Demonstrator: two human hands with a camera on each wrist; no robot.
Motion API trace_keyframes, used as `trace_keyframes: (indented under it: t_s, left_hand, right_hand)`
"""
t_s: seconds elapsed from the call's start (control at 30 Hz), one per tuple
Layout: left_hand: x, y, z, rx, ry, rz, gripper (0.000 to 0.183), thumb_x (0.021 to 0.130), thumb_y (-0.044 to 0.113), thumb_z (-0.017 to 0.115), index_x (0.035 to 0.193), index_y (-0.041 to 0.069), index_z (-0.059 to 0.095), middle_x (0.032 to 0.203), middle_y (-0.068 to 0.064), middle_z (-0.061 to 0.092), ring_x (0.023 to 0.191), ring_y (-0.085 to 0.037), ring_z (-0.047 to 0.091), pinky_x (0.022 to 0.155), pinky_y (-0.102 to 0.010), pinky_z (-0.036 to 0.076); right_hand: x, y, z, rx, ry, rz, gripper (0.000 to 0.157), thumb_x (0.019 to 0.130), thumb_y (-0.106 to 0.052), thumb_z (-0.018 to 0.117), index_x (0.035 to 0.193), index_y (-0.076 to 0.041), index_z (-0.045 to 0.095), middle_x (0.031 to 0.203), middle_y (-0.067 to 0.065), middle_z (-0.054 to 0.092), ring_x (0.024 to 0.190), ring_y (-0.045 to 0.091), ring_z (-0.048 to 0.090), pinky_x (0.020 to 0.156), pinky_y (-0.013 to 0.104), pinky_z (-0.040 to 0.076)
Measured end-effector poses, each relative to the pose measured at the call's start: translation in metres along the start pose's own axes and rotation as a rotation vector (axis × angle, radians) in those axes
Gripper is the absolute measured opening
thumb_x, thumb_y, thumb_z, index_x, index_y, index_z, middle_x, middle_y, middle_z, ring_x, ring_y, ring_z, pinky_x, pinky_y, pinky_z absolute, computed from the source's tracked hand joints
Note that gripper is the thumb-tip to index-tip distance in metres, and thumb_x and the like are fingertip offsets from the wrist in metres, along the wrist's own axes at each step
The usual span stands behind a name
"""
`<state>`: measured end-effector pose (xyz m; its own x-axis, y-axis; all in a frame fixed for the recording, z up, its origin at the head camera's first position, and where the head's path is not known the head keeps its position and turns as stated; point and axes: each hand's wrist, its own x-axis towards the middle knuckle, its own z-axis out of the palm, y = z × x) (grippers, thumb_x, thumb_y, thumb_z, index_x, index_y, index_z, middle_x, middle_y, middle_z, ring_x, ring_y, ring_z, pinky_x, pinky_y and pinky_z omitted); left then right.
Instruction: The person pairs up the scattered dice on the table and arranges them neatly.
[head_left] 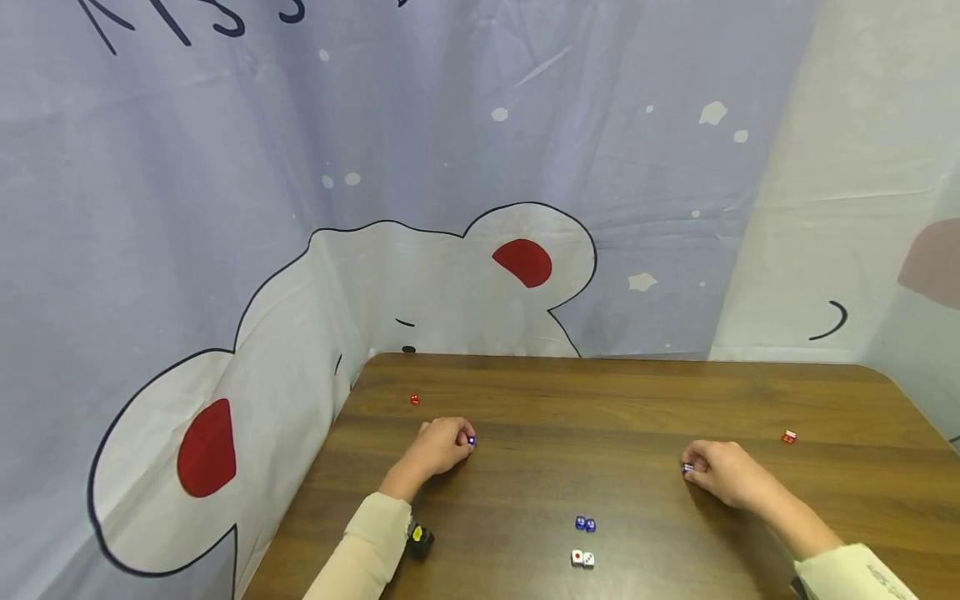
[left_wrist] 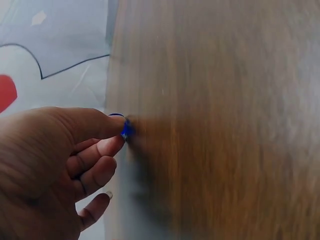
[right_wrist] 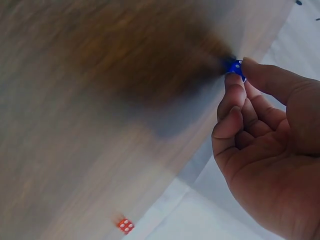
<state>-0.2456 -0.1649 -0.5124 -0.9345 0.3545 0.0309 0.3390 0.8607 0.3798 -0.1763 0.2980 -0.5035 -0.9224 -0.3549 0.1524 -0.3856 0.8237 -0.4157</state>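
My left hand (head_left: 440, 447) pinches a blue die (head_left: 472, 441) between thumb and fingers over the left part of the table. In the left wrist view this blue die (left_wrist: 126, 130) shows at the fingertips, partly covered by them. On the right side, my right hand (head_left: 726, 477) pinches another blue die (head_left: 687, 469). The right wrist view shows white dots on that blue die (right_wrist: 236, 67), held between thumb and fingertip. Two more blue dice (head_left: 585, 524) sit side by side between the hands, nearer to me. Just in front of them lie two white dice (head_left: 582, 559) in a pair.
A small red die (head_left: 415, 400) lies beyond my left hand. To the far right of my right hand is red dice material (head_left: 789, 437) with white dots. The wooden table (head_left: 570, 408) meets a printed curtain (head_left: 637, 192) at its back and left edges.
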Motion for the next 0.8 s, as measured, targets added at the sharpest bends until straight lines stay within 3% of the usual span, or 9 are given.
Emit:
trace_keyframes:
  t_s: [0.37, 0.8]
  left_hand:
    - [0.002, 0.021, 0.008, 0.048, -0.050, 0.019, 0.008, 0.091, 0.021, 0.073, 0.094, 0.018, 0.066, 0.074, 0.013, 0.053, 0.076, -0.009, 0.051, 0.079, -0.036, 0.036]
    - [0.002, 0.041, 0.015, 0.087, -0.063, 0.089, 0.005, 0.090, 0.021, 0.072, 0.092, 0.020, 0.067, 0.075, 0.014, 0.054, 0.081, -0.008, 0.053, 0.077, -0.034, 0.035]
  right_hand:
    - [0.005, -0.020, 0.007, 0.025, -0.063, 0.017, 0.015, 0.082, -0.006, 0.078, 0.088, -0.010, 0.065, 0.072, -0.009, 0.052, 0.065, 0.002, 0.045, 0.059, 0.026, 0.041]
    - [0.010, -0.034, 0.015, 0.047, -0.070, -0.014, 0.017, 0.080, -0.009, 0.080, 0.087, -0.012, 0.065, 0.072, -0.010, 0.053, 0.066, 0.000, 0.045, 0.060, 0.026, 0.043]
